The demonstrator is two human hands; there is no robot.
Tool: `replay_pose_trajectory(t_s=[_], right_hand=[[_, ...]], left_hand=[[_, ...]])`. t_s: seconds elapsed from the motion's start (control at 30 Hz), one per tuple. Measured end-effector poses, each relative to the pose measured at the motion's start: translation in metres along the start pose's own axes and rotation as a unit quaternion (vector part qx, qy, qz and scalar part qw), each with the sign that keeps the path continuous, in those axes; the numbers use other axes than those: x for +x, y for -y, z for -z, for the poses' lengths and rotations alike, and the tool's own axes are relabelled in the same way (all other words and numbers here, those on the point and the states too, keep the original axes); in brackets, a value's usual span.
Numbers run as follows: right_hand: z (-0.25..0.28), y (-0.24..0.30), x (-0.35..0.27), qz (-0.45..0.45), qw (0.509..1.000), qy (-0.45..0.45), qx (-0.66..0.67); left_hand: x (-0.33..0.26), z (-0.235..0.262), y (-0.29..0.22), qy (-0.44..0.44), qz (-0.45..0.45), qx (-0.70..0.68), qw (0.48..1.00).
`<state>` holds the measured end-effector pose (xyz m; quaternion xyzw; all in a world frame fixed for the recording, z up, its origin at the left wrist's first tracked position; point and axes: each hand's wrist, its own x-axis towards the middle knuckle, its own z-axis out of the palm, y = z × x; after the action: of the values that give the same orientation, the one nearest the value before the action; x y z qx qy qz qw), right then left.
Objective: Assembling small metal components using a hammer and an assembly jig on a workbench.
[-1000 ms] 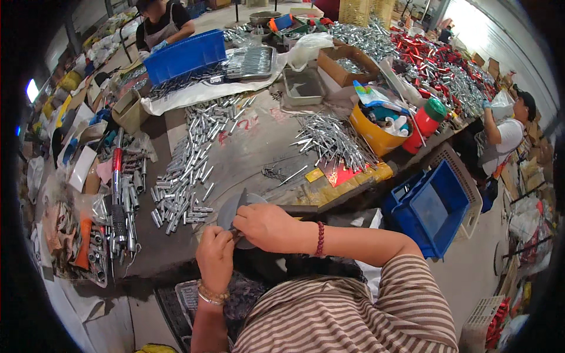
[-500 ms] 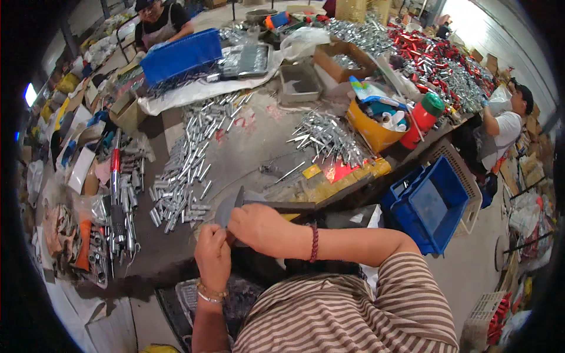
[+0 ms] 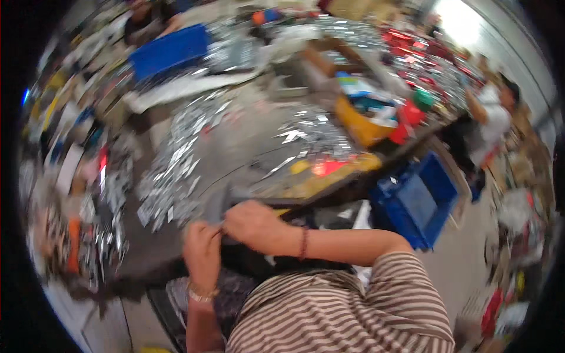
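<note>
Motion smears the whole view. My left hand (image 3: pixel 202 248) and my right hand (image 3: pixel 254 227) are close together at the near edge of the worktable (image 3: pixel 158 250). Both have curled, closed fingers; what they hold, if anything, is hidden. Just beyond the fingers a flat grey metal piece (image 3: pixel 216 203) stands up from the table edge, and I cannot tell whether either hand grips it. To the left beyond my hands spreads a pile of shiny metal sockets and rods (image 3: pixel 170 179). A smaller pile of metal rods (image 3: pixel 309 135) lies farther off on the right.
A blue crate (image 3: pixel 170 54) sits at the far left, near a person (image 3: pixel 147 23). Right of the table is a stacked blue crate (image 3: pixel 421 200). A yellow container (image 3: pixel 360 122) and red canister (image 3: pixel 406 122) line the right edge. Another person (image 3: pixel 494 117) works there.
The view has shifted and blurred, so the scene sits slightly lower-left in it. My hands stay together by the grey piece, with their fingers still closed.
</note>
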<state>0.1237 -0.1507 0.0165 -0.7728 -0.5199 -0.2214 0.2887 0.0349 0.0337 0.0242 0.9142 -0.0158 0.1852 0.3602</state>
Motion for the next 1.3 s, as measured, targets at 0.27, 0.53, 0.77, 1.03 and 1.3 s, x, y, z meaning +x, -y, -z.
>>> replay_pose_trajectory(t_s=[0.27,0.53,0.77,1.03,1.3], right_hand=[[0.038,-0.004,0.004,-0.083,0.994,0.002,-0.076],[0.043,-0.039,-0.014,-0.164,0.980,0.096,-0.057],[0.085,-0.011,-0.005,-0.254,0.960,0.053,0.104],[0.090,0.009,-0.006,-0.154,0.987,0.023,0.036],[0.074,0.010,-0.011,-0.117,0.988,0.096,-0.024]], left_hand=[[0.011,-0.007,-0.005,0.007,-0.037,-0.030,0.999],[0.006,-0.002,-0.010,-0.006,-0.025,-0.028,0.999],[0.008,-0.007,-0.002,-0.025,-0.068,0.024,0.997],[0.002,-0.004,-0.001,-0.032,-0.035,0.013,0.999],[0.008,-0.003,-0.005,-0.026,-0.041,0.019,0.999]])
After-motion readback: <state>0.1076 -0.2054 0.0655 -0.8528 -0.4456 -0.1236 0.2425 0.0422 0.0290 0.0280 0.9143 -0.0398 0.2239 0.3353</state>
